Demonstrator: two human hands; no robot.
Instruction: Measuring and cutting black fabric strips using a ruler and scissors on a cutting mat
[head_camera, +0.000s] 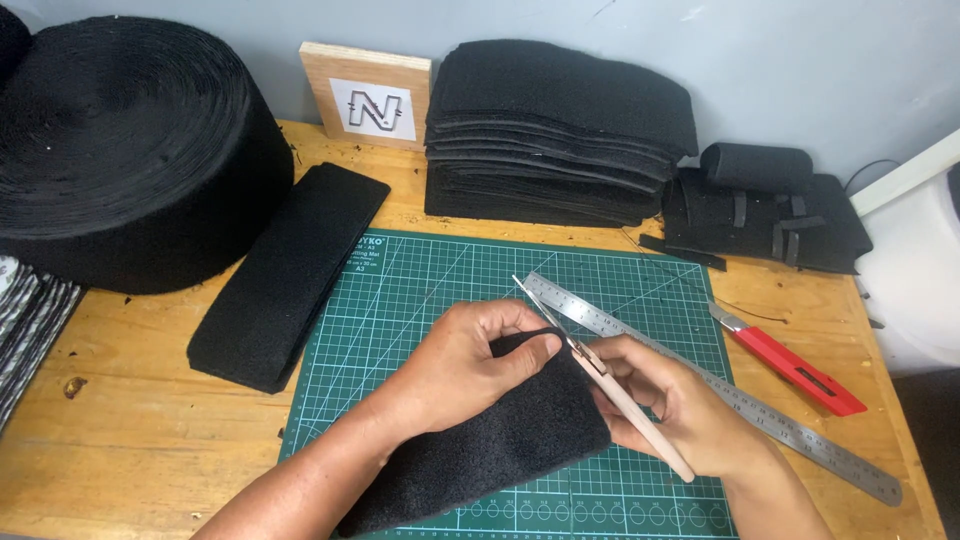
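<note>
Two hands mid-mat | left hand pinches felt strip | right hand snips edge

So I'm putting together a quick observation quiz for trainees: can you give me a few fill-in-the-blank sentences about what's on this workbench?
1. The left hand pinches a strip of black ____ over the cutting mat.
2. The right hand holds small ____ with pale handles against the strip's edge.
3. The metal ruler lies on the mat, and the utility knife beside it has a ____ handle.
4. The big black roll stands at the bench's far ____ corner.

Missing words: felt; scissors; red; left
</note>
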